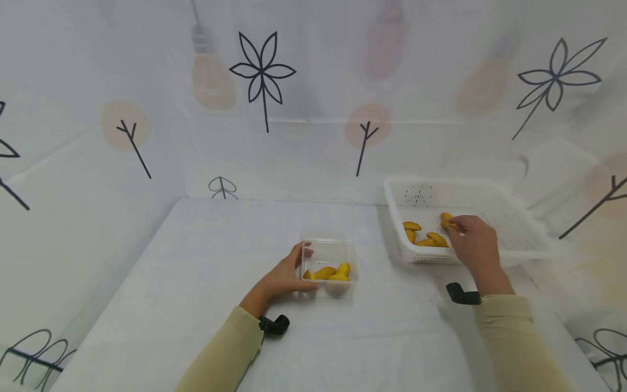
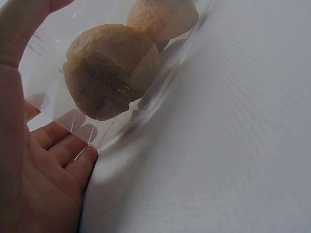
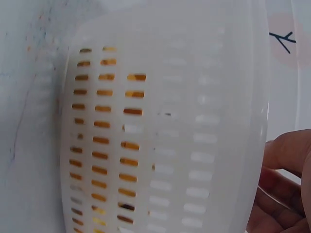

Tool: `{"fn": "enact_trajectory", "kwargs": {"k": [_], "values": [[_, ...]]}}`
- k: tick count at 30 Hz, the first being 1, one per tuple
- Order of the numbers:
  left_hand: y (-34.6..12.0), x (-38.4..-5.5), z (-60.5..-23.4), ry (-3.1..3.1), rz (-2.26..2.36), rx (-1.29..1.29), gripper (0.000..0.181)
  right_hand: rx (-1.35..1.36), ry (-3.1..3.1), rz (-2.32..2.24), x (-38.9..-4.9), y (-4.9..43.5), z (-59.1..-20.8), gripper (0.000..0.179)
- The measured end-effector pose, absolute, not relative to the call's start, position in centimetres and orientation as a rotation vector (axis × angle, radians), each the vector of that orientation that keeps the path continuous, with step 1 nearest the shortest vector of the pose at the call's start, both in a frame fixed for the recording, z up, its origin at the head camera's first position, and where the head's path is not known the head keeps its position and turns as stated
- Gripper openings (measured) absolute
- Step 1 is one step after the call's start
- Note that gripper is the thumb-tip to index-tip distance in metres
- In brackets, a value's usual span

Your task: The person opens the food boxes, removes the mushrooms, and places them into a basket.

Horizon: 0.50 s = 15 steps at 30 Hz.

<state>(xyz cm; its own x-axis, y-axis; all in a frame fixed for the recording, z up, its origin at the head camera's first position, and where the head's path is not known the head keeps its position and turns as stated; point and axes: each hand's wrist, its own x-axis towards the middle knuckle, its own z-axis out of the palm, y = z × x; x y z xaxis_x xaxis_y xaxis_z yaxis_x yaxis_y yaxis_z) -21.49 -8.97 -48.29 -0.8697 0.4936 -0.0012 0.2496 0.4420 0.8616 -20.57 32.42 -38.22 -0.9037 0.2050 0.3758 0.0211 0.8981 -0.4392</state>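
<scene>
My left hand holds a small clear plastic box on the table, thumb at the near side and fingers at the far left. Yellow mushrooms lie inside; in the left wrist view a brownish mushroom cap shows through the wall. Over the near side of a white perforated basket, my right hand pinches a yellow mushroom. Other mushrooms lie beneath and left of that hand. In the right wrist view the basket wall hides the fingertips.
White cloth covers the table. A pale patterned curtain hangs behind it and along both sides. Between the clear box and the basket lies a strip of cloth. The basket's raised rim stands around the mushrooms.
</scene>
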Motion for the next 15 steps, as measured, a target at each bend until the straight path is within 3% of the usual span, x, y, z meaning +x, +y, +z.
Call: {"fn": "enact_trajectory", "kwargs": {"k": [15], "values": [[-9.0, -21.7, -48.6, 2.446, 1.4, 0.643, 0.108, 0.069, -2.597, 0.62, -20.5, 28.9, -38.1, 0.018]]}}
